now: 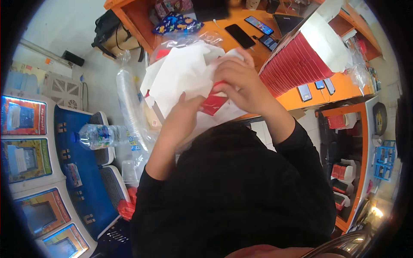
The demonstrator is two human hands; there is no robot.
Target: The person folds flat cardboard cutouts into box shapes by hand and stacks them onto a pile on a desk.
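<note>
Both hands, left (183, 114) and right (241, 84), closed on folded red cardboard carton (214, 102), wrapping crumpled white paper sheet (180, 77) around it.

Two hands are up at the orange desk (301, 99): the left hand (183, 114) and the right hand (241, 81). Five phones lie on it, two near the far edge (240, 35) and three by the near edge (304, 92). One water bottle (101, 136) lies off to the left. One big stack of red cartons (294, 64) sits on the desk.
</note>
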